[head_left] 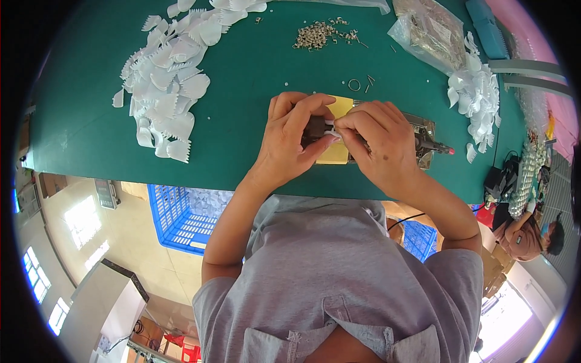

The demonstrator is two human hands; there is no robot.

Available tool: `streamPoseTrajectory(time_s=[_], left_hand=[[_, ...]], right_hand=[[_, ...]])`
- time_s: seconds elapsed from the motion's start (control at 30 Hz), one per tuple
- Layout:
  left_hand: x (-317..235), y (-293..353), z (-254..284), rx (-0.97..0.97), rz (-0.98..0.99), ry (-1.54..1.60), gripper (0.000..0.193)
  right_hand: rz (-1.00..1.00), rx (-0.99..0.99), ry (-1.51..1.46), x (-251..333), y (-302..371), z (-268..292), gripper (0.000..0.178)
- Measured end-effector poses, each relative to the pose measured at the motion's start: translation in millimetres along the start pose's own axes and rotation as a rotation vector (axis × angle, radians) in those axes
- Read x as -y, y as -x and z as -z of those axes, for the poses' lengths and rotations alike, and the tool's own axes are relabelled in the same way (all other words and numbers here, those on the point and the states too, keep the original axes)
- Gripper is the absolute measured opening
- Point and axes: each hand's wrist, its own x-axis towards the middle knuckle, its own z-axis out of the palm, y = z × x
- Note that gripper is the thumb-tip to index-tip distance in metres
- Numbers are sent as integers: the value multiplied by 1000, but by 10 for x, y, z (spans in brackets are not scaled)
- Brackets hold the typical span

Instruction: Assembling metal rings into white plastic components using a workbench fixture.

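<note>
A metal bench fixture (425,136) with a red-tipped lever lies at the table's near edge, and a yellow plate (336,152) forms its left part. My left hand (283,134) curls round a dark metal block (314,129) above the plate, its thumb tip reaching a small white plastic piece (332,129). From the other side my right hand (387,144) pinches that white piece between thumb and fingers. Both hands are closed and their tips nearly meet. Most of the white piece is hidden by my fingers.
White toothed plastic pieces (163,91) are heaped at left, more (477,100) at right. Small metal clips (316,36) are piled at the back, near a clear bag (430,30). A ring (354,85) and pins lie beyond my hands. Another person (523,236) is far right.
</note>
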Motion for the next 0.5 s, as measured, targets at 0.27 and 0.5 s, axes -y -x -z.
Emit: streamPoseTrajectory(time_s=[0.27,0.5], left_hand=[[-25,-35,9,23,24,8,61],[-31,-101,61,61,-114,-79,29]], right_hand=[[2,-21,-24,-12,-20,28,13],[-298,-44,-237,-453,-395,256,6]])
